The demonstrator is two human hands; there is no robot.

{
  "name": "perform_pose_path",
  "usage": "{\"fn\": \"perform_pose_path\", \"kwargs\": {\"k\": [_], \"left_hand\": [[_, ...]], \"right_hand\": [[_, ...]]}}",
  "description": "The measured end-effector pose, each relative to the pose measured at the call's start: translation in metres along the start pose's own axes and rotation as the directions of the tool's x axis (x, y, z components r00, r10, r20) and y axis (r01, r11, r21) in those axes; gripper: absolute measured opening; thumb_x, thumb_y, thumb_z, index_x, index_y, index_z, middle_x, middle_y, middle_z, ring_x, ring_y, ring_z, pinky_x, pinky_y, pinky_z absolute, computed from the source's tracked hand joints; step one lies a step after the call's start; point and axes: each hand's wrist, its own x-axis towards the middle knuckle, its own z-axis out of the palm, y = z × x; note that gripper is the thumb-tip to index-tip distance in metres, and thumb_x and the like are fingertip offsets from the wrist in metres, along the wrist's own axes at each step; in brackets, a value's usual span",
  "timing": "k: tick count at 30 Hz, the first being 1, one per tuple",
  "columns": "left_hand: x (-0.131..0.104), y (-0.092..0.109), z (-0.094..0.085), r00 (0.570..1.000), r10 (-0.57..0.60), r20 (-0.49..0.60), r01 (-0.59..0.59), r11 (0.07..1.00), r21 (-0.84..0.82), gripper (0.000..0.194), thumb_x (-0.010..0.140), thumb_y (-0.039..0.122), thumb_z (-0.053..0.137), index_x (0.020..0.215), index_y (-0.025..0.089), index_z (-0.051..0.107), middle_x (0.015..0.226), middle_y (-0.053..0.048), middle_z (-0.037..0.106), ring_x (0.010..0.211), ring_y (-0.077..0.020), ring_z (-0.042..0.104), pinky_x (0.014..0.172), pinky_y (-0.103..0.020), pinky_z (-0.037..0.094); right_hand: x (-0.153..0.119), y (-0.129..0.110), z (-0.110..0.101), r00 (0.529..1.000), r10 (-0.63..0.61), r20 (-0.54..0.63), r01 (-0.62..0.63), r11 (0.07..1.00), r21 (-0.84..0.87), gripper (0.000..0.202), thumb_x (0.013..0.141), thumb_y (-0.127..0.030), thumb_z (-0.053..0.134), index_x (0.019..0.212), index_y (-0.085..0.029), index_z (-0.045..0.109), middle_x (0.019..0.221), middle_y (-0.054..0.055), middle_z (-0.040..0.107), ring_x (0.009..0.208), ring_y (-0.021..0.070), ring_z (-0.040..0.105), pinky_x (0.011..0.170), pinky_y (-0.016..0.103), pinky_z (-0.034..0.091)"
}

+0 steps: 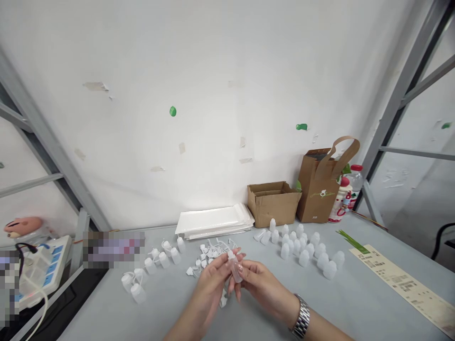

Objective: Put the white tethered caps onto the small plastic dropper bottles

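From where I stand, the left hand [212,280] and right hand [261,283] meet at the near middle of the table [110,319], fingers curled in and pinching 1 small bottle [236,271] between them, the left near its top, the right along its body. Its long axis slants: the white top points far and slightly left, the base near and slightly right. Just beyond lies a heap of white caps [204,256]. Capped bottles [138,293] stand to the left, and a cluster of bottles [304,258] sits to the right. The table is plain grey; the white wall [213,71] behind it carries tape scraps and green patches. Against it are white packets [209,223], a cardboard box [275,211] and a brown paper bag [316,206] with a small white logo. The bag's lettering and the print on the paper strip [401,282] at right are too small to read.
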Motion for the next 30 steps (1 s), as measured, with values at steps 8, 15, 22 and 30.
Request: {"fn": "perform_pose_path", "kwargs": {"k": [8, 15, 22, 30], "left_hand": [[0.009, 0.008, -0.011, 0.921, 0.209, -0.328, -0.189, 0.978, 0.091, 0.043, 0.061, 0.037, 0.074, 0.096, 0.017, 0.060, 0.098, -0.009, 0.069, 0.099, -0.0234, 0.061, 0.091, -0.033, 0.042], [0.010, 0.009, -0.018, 0.908, 0.216, -0.358, -0.217, 0.975, 0.039, 0.052, 0.063, 0.031, 0.073, 0.107, 0.022, 0.048, 0.084, -0.003, 0.067, 0.080, -0.0185, 0.066, 0.077, -0.034, 0.051], [0.011, 0.009, -0.019, 0.908, 0.281, -0.311, -0.256, 0.959, 0.120, 0.040, 0.069, 0.034, 0.067, 0.101, 0.024, 0.045, 0.079, 0.002, 0.062, 0.078, -0.0144, 0.062, 0.069, -0.030, 0.053], [0.011, 0.006, -0.015, 0.900, 0.284, -0.331, -0.238, 0.956, 0.172, 0.042, 0.067, 0.037, 0.068, 0.092, 0.025, 0.036, 0.082, 0.000, 0.063, 0.078, -0.0168, 0.063, 0.062, -0.028, 0.052]], "right_hand": [[0.007, -0.010, -0.040, 0.849, -0.190, -0.493, -0.141, 0.818, -0.558, 0.040, 0.072, -0.054, 0.054, 0.078, -0.015, 0.064, 0.069, 0.004, 0.064, 0.060, 0.0167, 0.057, 0.065, 0.032, 0.046], [0.004, 0.000, -0.044, 0.860, -0.325, -0.393, -0.128, 0.610, -0.782, 0.015, 0.078, -0.027, 0.054, 0.084, -0.017, 0.064, 0.082, 0.005, 0.060, 0.076, 0.0199, 0.055, 0.075, 0.034, 0.042], [-0.004, 0.022, -0.008, 0.969, -0.185, 0.163, 0.194, 0.166, -0.967, 0.022, 0.078, -0.020, 0.062, 0.100, -0.025, 0.062, 0.095, 0.004, 0.058, 0.089, 0.0189, 0.051, 0.081, 0.032, 0.039], [-0.002, 0.033, -0.012, 0.952, -0.161, 0.261, 0.271, 0.045, -0.961, 0.012, 0.075, -0.023, 0.067, 0.088, -0.022, 0.065, 0.086, 0.002, 0.059, 0.082, 0.0157, 0.051, 0.078, 0.028, 0.040]]}}
